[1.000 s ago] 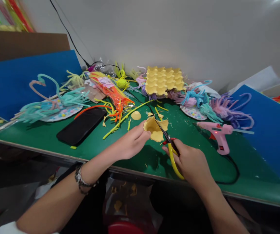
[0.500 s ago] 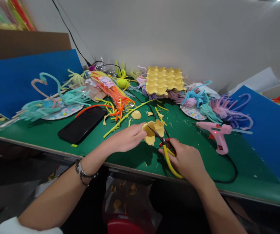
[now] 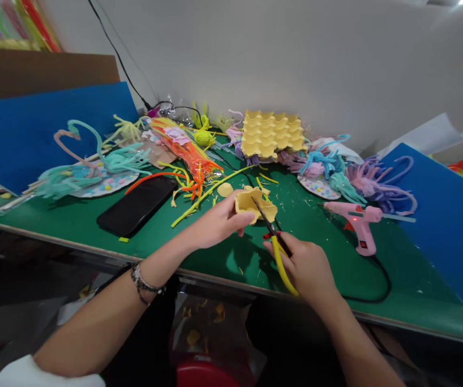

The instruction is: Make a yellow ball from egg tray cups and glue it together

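My left hand (image 3: 225, 223) grips a torn, cup-shaped piece of yellow egg carton (image 3: 245, 202) by its left side, thumb toward me. In my right hand (image 3: 306, 263) is a pair of scissors (image 3: 282, 269) with yellow handles and dark blades. The blades reach up into the hollow of the piece, near its right part. Behind the held piece, a small round yellow carton cup (image 3: 225, 190) lies on the green table, with scraps around it.
A yellow egg carton sheet (image 3: 273, 134) stands at the back. A pink glue gun (image 3: 360, 217) with its cord lies right, a black phone (image 3: 136, 207) left. Orange and yellow pipe cleaners (image 3: 186, 156), a teal pipe-cleaner swan (image 3: 122, 158) and blue boards (image 3: 54, 129) sit around.
The carton piece has been turned in my left hand, its hollow now facing up more. The scissors have shifted slightly, their blades now closer together.
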### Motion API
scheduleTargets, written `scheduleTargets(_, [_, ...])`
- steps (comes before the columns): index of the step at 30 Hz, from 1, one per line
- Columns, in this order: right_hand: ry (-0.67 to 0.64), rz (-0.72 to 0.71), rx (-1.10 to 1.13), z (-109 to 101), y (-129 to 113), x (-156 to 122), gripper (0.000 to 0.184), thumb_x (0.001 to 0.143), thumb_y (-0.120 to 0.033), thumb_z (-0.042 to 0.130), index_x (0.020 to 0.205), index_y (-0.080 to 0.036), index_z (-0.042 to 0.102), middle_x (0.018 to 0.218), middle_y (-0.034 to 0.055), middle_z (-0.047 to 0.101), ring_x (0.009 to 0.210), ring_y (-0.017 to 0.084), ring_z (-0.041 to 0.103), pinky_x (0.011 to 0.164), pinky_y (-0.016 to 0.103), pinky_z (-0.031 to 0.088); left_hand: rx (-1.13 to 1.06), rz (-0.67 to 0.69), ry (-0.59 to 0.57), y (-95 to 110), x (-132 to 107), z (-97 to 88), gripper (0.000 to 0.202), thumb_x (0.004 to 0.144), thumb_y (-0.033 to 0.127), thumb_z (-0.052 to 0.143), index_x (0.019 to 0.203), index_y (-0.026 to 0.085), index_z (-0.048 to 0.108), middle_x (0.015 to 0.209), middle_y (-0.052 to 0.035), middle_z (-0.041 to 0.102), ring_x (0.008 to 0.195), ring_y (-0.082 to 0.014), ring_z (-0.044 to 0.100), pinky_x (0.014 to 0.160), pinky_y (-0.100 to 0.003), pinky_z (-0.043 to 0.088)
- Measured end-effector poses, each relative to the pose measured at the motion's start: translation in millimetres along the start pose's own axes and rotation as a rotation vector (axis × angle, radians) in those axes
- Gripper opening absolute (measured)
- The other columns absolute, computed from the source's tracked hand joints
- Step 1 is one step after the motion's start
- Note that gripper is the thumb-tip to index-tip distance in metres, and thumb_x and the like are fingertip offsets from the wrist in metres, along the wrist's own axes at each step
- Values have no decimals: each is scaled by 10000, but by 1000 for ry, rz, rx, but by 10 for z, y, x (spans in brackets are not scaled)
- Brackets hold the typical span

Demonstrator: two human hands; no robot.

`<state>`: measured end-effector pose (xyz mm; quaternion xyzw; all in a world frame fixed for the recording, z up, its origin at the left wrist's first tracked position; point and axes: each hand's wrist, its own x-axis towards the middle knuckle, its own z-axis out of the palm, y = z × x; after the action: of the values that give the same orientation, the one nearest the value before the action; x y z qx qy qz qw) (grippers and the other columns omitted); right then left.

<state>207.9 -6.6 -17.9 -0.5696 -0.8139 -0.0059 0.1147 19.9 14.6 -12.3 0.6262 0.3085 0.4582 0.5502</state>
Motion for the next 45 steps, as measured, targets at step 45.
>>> scheduleTargets(45, [73,24,0,-6,-115,-46,544,885,-534,148,715,-195,537,504,59,613,420,184,568,442,242,225,466,166,44,-25,-45,112,237,843,333,353,966,150,438,820,-54,528,780,-180,497,703,-320,424])
